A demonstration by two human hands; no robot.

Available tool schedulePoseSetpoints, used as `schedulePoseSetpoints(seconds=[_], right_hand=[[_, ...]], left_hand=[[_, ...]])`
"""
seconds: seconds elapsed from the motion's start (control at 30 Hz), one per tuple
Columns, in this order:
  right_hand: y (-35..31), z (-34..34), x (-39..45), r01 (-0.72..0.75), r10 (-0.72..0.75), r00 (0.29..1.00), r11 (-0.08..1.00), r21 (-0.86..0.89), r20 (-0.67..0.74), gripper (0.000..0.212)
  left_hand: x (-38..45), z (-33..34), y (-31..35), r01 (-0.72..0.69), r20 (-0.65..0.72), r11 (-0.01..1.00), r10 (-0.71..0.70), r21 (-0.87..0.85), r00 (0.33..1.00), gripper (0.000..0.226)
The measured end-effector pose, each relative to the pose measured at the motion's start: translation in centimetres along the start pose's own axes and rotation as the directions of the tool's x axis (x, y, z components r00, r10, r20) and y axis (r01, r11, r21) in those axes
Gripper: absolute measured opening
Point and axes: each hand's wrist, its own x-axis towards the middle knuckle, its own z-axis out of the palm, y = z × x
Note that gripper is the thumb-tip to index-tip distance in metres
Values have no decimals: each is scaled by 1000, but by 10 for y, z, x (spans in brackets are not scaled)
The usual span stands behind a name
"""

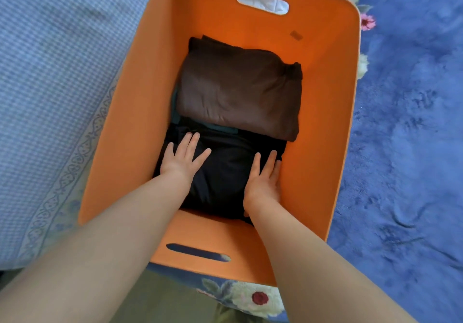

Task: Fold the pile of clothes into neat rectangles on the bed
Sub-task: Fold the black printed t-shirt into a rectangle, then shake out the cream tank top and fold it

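An orange basket (pixel 325 112) stands on the floor with folded clothes inside. A folded brown garment (pixel 238 94) lies at its far end. A folded black garment (pixel 225 169) lies at the near end, with a strip of teal cloth (pixel 220 128) showing between the two. My left hand (pixel 181 158) lies flat on the black garment's left part, fingers spread and straight. My right hand (pixel 264 182) presses along the black garment's right edge, fingers straight, beside the basket wall.
The bed (pixel 50 84) with a blue checked cover runs along the left, touching the basket. A blue floral rug (pixel 406 147) covers the floor on the right and under the basket. Handle slots are cut in the basket's near and far walls.
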Motion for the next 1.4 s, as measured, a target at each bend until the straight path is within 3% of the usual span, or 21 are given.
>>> schedulePoseSetpoints(seconds=[0.2, 0.33, 0.4, 0.5, 0.57, 0.7, 0.83, 1.0, 1.1, 1.4], right_hand=[[-2, -1, 5, 6, -7, 1000, 999, -34, -2, 105], [5, -17, 6, 21, -14, 997, 995, -96, 74, 99], [9, -36, -2, 48, -33, 991, 992, -114, 131, 88], [15, -74, -31, 156, -134, 980, 976, -154, 143, 61], [26, -101, -60, 221, -219, 975, 964, -146, 26, 38], [56, -140, -107, 306, -308, 909, 951, -53, -280, 22], [98, -169, -140, 344, -282, 858, 936, 72, -430, 31], [210, -202, -197, 354, -185, 785, 917, 183, -591, 31], [290, -207, -248, 366, -119, 689, 909, 201, -715, 36], [554, -170, -456, 257, 152, 428, 924, 282, -891, 36]], left_hand=[[3, -4, -4, -11, 45, 1000, 11, -5, 999, 120], [-9, -21, -19, -100, 88, 995, 98, 23, 991, 121], [-23, -30, -27, -124, 79, 991, 119, 57, 990, 106], [-53, -44, -36, -57, -30, 993, 61, 108, 998, 61], [-77, -55, -39, 26, -98, 997, -19, 70, 995, 43], [-119, -86, -32, 133, -153, 990, -125, 47, 980, 33], [-162, -128, -9, 189, -264, 981, -193, -40, 945, 35], [-238, -208, 48, 156, -468, 983, -185, -100, 864, 39], [-295, -256, 102, 113, -585, 991, -137, -78, 799, 37], [-489, -399, 297, -69, -887, 995, -28, -68, 461, 23]])
